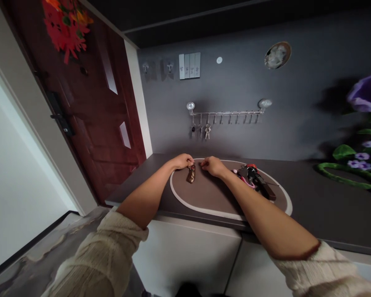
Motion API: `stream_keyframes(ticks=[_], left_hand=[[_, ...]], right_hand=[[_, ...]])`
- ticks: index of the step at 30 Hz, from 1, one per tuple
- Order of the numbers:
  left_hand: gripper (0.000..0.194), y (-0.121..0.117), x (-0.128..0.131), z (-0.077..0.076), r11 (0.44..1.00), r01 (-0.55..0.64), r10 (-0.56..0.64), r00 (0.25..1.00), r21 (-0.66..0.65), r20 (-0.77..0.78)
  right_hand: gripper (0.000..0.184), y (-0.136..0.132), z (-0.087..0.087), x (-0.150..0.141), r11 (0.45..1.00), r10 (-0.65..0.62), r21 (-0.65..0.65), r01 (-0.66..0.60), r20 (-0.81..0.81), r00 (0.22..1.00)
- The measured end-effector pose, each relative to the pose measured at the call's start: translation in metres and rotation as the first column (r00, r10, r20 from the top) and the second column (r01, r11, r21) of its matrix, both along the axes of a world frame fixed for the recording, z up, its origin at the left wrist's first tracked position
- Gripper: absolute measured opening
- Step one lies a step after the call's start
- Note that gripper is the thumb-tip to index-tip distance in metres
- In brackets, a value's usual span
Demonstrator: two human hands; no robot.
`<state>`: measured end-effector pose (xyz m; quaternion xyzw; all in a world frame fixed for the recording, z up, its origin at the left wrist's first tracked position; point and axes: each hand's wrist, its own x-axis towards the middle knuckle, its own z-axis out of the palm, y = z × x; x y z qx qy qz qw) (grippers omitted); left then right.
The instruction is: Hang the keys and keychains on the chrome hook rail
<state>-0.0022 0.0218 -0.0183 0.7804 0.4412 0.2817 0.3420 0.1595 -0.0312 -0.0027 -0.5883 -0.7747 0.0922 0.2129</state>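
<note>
My left hand (183,161) is closed in a pinch on the top of a keychain with a glossy brown and gold fob (191,174). The fob hangs down over the left part of the oval brown mat (216,203), or rests on it; I cannot tell which. A short gap to the right, my right hand (214,166) is held just above the mat with its thumb and fingers pressed together. Whatever is between those fingertips, if anything, is too small to make out. A pile of keys and keychains (254,175), with black, red and pink pieces, lies on the mat beyond my right forearm.
On the grey wall, a clear hook rail (227,113) carries several hooks and three hanging bunches of keys (207,131). Switches (190,66) sit above it. An artificial purple flower (367,93) stands at the right of the dark countertop (315,206). A dark red door (102,123) is on the left.
</note>
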Motion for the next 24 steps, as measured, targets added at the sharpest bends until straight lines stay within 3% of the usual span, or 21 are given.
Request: stream_keyframes(ticks=[3,9,18,21,24], left_hand=[[0.004,0.0,0.001,-0.001,0.999,-0.043,0.044,0.998,-0.02,0.047],[0.005,-0.003,-0.001,0.004,0.99,-0.128,0.122,0.988,0.061,0.09],[0.012,-0.015,-0.002,0.025,0.992,-0.12,0.124,0.939,-0.034,0.322],[0.012,-0.019,-0.002,0.03,0.991,-0.091,0.123,0.912,-0.101,0.391],[0.012,-0.022,-0.001,0.034,0.986,-0.098,0.147,0.886,-0.133,0.44]], right_hand=[[0.021,0.001,-0.001,0.0,1.0,0.0,-0.001,0.0,-0.016,1.0],[0.02,0.001,-0.002,0.0,1.0,0.003,0.004,-0.003,-0.031,1.0],[0.016,-0.001,0.001,0.002,1.0,0.018,0.003,-0.017,-0.102,0.995],[0.013,0.001,-0.001,0.004,1.0,0.006,0.001,-0.006,-0.172,0.985],[0.012,0.005,-0.004,0.004,0.999,-0.023,-0.03,0.014,-0.349,0.937]])
